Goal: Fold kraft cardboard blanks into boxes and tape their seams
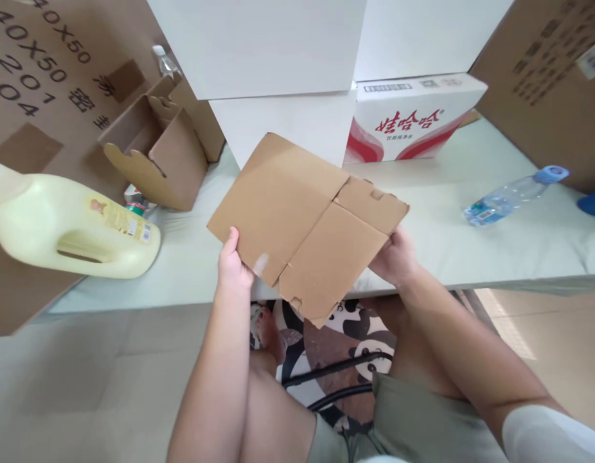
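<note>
- Partly hidden, left hand [236, 262] and right hand [396, 257] grip a flattened cardboard box [302, 222] above the table's [437, 251] edge, fingers beneath unseen.
- Yellow jug [80, 225], cut off at left.

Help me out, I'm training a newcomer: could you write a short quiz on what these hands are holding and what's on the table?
1. How many hands grip the cardboard?
A) none
B) one
C) two
2. True or false: the blue-capped bottle is to the left of the cardboard.
3. Fill in the colour: the large lettering on the front of the low box is ____.

Key:
1. C, the left hand and the right hand.
2. False, it is to the right.
3. Red.
</note>
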Tool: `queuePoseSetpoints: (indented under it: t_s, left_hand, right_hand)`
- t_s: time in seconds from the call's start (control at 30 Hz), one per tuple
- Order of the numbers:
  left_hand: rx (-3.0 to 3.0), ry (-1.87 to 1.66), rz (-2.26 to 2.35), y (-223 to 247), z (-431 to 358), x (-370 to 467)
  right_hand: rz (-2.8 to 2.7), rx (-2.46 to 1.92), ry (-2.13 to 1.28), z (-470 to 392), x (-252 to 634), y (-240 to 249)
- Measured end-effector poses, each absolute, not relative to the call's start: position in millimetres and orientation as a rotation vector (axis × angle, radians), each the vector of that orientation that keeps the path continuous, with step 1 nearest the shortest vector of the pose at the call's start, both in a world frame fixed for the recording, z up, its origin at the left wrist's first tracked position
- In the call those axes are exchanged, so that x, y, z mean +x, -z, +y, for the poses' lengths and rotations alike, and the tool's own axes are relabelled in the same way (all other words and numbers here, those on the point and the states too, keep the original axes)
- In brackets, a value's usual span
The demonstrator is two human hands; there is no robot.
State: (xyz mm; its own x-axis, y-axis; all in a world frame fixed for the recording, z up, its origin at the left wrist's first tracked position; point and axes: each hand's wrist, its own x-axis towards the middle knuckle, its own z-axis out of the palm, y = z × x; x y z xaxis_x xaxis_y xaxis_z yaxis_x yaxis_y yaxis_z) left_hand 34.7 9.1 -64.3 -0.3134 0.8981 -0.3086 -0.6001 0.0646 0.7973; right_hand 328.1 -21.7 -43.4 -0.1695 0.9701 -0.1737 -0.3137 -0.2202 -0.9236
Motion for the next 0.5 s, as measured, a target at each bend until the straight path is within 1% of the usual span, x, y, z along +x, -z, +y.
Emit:
queuePoseSetpoints:
  t_s: [0.1,0.23,0.37,0.43,0.5]
  left_hand:
    - [0.401,-1.608,1.048,63.0,8.9,49.5]
    - [0.442,-1.583,0.99,58.5,5.8,75.5]
    - [0.408,-1.457,0.898,50.7,3.9,86.6]
    - [0.424,-1.385,0.919,46.9,3.9,85.4]
    - [0.454,-1.335,0.951,44.2,3.9,83.3]
  right_hand:
    - [-0.884,-1.026,-1.534,-30.7,336.7,38.5]
    - [-0.84,-1.199,-1.295,-39.8,345.2,35.6]
    - [-0.744,-1.298,-1.276,-50.3,374.3,16.5]
    - [-0.667,-1.316,-1.137,-56.8,406.8,-2.3]
    - [-0.607,-1.343,-0.896,-61.0,452.4,-24.4]
